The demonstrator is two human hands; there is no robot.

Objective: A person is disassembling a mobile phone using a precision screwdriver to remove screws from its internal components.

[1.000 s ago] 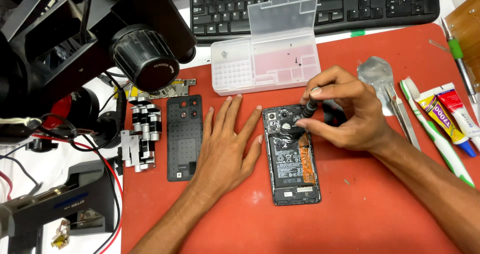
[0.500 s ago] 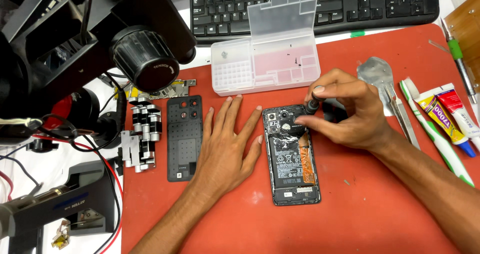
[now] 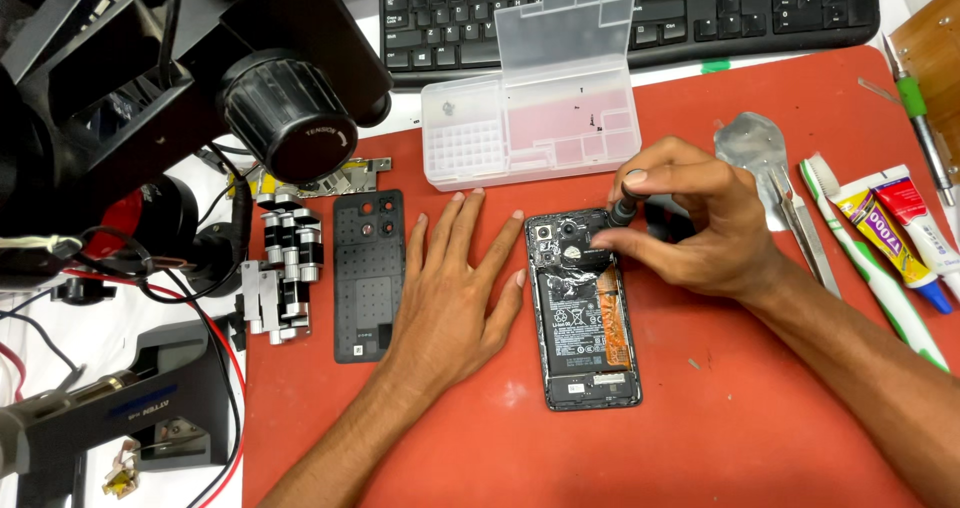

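An opened phone (image 3: pixel 585 313) lies face down at the centre of the frame on a red mat (image 3: pixel 760 418), its back removed to show a black battery with white print, an orange strip along the right edge and dark, glinting camera parts at the top. The right hand (image 3: pixel 700 223), coming in from the lower right, pinches a dark, round-capped screwdriver (image 3: pixel 622 211) between fingertips and thumb, its tip set on the phone's upper right corner. The left hand (image 3: pixel 455 283) rests flat and spread wide on the mat, holding nothing, its fingertips beside the phone's left edge. Left of that hand lies the phone's matt black back cover (image 3: pixel 368 273), inner side up, with round camera holes. Above, a clear plastic parts box (image 3: pixel 530 123) stands with its lid up, in front of a black keyboard (image 3: pixel 640 8). At the right edge lie steel tweezers (image 3: pixel 805 228), a green-and-white toothbrush (image 3: pixel 880 273) and glue tubes (image 3: pixel 900 233). A black microscope (image 3: pixel 180 78) fills the upper left, over a small steel clamp (image 3: pixel 285 268).
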